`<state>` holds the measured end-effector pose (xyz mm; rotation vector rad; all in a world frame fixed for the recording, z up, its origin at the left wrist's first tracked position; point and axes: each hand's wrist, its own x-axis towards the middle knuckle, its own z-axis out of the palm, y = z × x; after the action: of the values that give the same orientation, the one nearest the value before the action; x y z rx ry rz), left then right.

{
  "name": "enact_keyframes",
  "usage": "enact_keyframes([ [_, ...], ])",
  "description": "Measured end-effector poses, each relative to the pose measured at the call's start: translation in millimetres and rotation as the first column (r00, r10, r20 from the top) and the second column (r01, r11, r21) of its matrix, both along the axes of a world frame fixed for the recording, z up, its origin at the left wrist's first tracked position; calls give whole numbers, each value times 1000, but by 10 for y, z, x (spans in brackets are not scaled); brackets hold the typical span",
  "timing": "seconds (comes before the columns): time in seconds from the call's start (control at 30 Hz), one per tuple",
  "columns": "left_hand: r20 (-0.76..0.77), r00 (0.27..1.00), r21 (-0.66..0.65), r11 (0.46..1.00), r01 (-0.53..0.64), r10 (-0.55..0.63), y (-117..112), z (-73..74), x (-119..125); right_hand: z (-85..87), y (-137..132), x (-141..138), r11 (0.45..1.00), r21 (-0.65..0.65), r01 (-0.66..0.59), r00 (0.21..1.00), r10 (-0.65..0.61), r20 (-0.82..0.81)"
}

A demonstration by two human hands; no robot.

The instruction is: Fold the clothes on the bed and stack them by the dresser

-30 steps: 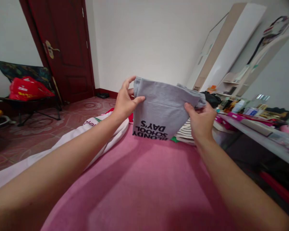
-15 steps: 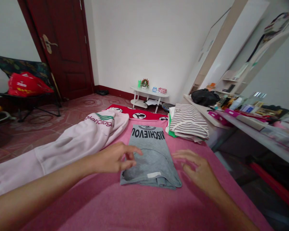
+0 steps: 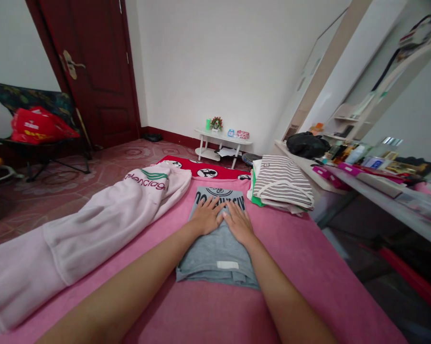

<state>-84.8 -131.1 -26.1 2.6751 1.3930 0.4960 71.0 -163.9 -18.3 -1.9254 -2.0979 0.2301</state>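
A grey T-shirt [image 3: 215, 253] with black lettering lies folded into a long rectangle on the pink bed cover [image 3: 294, 277]. Its neckline and white label face me. My left hand [image 3: 207, 216] rests flat on the upper part of the shirt, fingers spread over the lettering. Beside it my right hand [image 3: 239, 221] also lies flat on the shirt, fingers stretched out, and the two hands nearly meet at the thumbs. Part of the lettering is hidden under my fingers.
A pale pink sweatshirt [image 3: 104, 215] is spread on the left. Folded clothes, a striped garment [image 3: 282, 181] on top, are stacked at the right. A red patterned cloth [image 3: 208, 169] lies at the far edge. A cluttered dressing table [image 3: 380, 191] stands on the right.
Both hands have come from either side of the grey T-shirt, moved inward and away from me, and now lie flat on it. The neckline fold looks flatter.
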Motion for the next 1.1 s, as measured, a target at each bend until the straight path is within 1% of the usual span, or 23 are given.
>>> enact_keyframes([
  [0.13, 3, 1000, -4, 1000, -2, 2, -48, 55, -25, 71, -39, 5, 1000, -16, 7, 999, -7, 43],
  [0.2, 11, 1000, -5, 1000, 7, -7, -123, 51, -76, 78, -103, 12, 1000, -5, 6, 998, -6, 66],
  [0.3, 30, 999, -27, 999, 42, -41, -285, 16, -219, 46, -238, 42, 1000, 18, 0, 998, -2, 68],
  [0.4, 75, 995, -51, 996, 77, -73, -442, 4, -375, 20, -360, 73, 997, 73, -9, 999, 6, 48],
  [0.47, 126, 990, -47, 997, 68, -61, -514, 28, -435, 30, -414, 81, 990, 138, 42, 998, -48, 42],
  [0.5, 158, 987, -34, 999, 24, -18, -538, 50, -448, 44, -434, 83, 980, 171, 100, 993, -108, 41],
  [0.57, 216, 966, 3, 990, -144, 140, -566, 109, -452, 88, -464, 90, 944, 213, 253, 962, -268, 44],
  [0.63, 231, 921, 37, 943, -332, 315, -570, 183, -454, 141, -486, 110, 903, 219, 369, 918, -391, 64],
  [0.67, 209, 901, 43, 916, -398, 381, -566, 221, -465, 168, -495, 124, 893, 211, 397, 905, -420, 74],
  [0.7, 167, 888, 36, 897, -440, 429, -558, 257, -484, 194, -503, 140, 891, 196, 410, 899, -431, 82],
  [0.77, 56, 876, -14, 878, -479, 479, -531, 320, -547, 243, -515, 170, 897, 138, 419, 898, -432, 86],
  [0.8, 4, 874, -60, 872, -485, 486, -515, 346, -586, 266, -519, 182, 900, 98, 424, 897, -433, 86],
  [0.87, -52, 885, -183, 867, -463, 462, -479, 382, -658, 308, -521, 201, 900, 11, 436, 895, -435, 96],
  [0.97, -32, 923, -317, 871, -374, 385, -446, 420, -700, 366, -507, 219, 903, -74, 424, 904, -416, 101],
  [1.0, 10, 938, -336, 885, -324, 347, -449, 438, -689, 386, -499, 223, 907, -89, 411, 910, -405, 86],
  [1.03, 84, 951, -346, 904, -252, 298, -463, 463, -666, 408, -492, 223, 914, -99, 393, 919, -389, 57],
  [1.07, 187, 955, -354, 923, -154, 231, -490, 497, -632, 431, -486, 220, 924, -103, 368, 929, -369, 14],
  [1.1, 310, 939, -360, 933, -27, 147, -532, 538, -589, 455, -482, 211, 935, -105, 338, 938, -343, -40],
])
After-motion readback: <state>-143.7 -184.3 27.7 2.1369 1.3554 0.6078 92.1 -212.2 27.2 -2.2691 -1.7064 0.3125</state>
